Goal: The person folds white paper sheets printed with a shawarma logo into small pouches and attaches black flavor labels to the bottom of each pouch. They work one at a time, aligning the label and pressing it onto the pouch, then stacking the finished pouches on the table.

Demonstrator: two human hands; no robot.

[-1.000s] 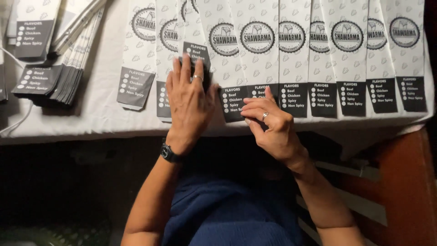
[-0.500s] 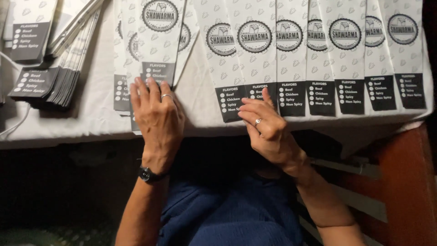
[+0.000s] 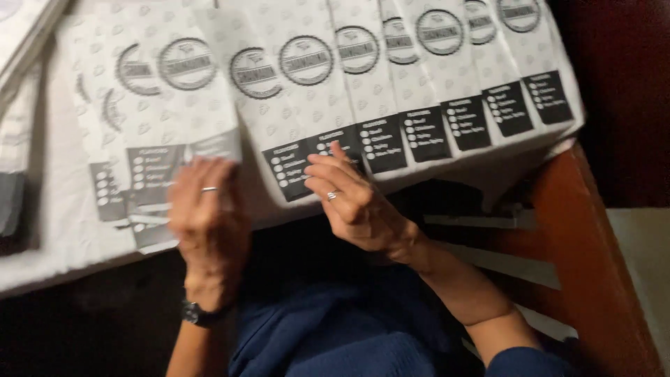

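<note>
Head view, looking down. White paper sleeves [image 3: 328,91] lie in an overlapping row across the tabletop [image 3: 49,230], each with a round dark emblem near the middle and a black panel with small white marks at the near end. The row runs from the left side to the far right corner, near ends hanging just past the tabletop's front edge.

Left hand [image 3: 206,216]: blurred, fingers pointing away, a ring on one finger, dark watch [image 3: 202,314] at the wrist. It lies over the near end of a sleeve at the left of the row, at its black panel [image 3: 150,171]. Grip: cannot tell whether the fingers pinch the paper or only press on it.

Right hand [image 3: 356,202]: ring on one finger, fingers loosely curled, not closed around anything. Fingertips [image 3: 317,164] touch the black panels of two middle sleeves at the front edge.

Blue clothing [image 3: 335,335] below both hands. Reddish wooden frame [image 3: 579,244] at right, below the corner.
</note>
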